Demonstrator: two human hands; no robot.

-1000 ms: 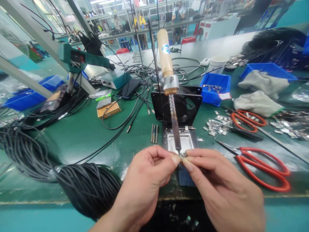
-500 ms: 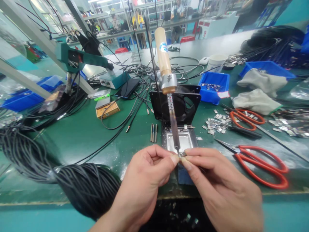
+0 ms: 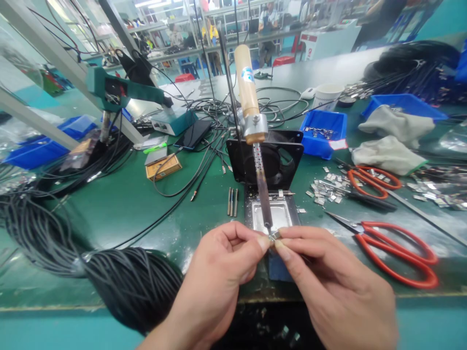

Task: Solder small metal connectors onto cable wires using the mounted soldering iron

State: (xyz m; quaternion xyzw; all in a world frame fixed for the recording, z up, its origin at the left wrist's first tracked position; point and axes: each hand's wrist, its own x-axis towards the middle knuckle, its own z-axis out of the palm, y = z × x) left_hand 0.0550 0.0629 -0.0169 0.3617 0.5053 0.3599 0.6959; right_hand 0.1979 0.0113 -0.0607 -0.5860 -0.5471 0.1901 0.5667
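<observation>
My left hand (image 3: 233,257) is closed in a pinch under the tip of the soldering iron (image 3: 263,194). What lies between its thumb and forefinger is too small and covered to make out. Facing it, my right hand (image 3: 321,267) pinches a small metal connector (image 3: 275,235), and the fingertips of both hands nearly meet there. The iron, with its wooden handle, hangs tip down in a metal clamp (image 3: 254,125). Its tip is at the connector; whether they touch I cannot tell. Behind my fingertips lies a shallow metal tray (image 3: 282,214) on the stand.
A black fan (image 3: 284,158) stands behind the iron. On the right lie red-handled scissors (image 3: 397,248), loose metal connectors (image 3: 328,187), gloves (image 3: 386,153) and a blue bin (image 3: 324,133). A thick bundle of black cable (image 3: 134,277) hangs over the table's front edge at left.
</observation>
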